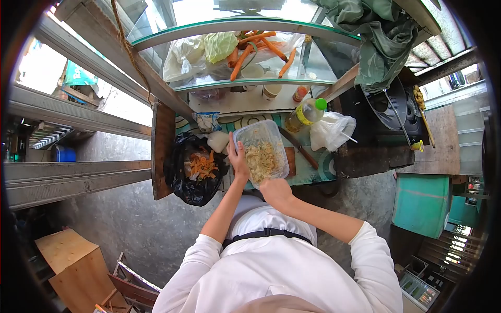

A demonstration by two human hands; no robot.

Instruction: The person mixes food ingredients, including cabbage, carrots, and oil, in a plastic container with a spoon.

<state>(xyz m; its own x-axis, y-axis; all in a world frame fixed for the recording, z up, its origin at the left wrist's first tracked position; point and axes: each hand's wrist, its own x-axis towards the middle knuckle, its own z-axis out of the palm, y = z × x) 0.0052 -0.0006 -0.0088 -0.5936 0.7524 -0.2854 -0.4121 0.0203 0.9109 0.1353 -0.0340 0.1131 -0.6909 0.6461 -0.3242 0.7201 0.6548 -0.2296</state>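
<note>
A clear plastic container (282, 141) stands tilted on the counter, with a pale yellow crumbly mixture (261, 159) in it. My left hand (239, 159) lies along the container's left wall, fingers stretched upward, holding its side. My right hand (276, 192) is closed in a fist at the near edge of the container; whatever it grips is hidden. Left of my left hand, a black plastic bag (182, 189) holds orange peelings (202, 165). A knife (298, 147) with a brown handle lies just right of the container.
A green-capped bottle (306, 113) and white plastic bag (332, 130) stand at the right. Behind, a glass shelf (255, 82) holds carrots (240, 63) and cabbage (219, 47). A black stove (389, 112) is far right. Green cloth (380, 52) hangs above it.
</note>
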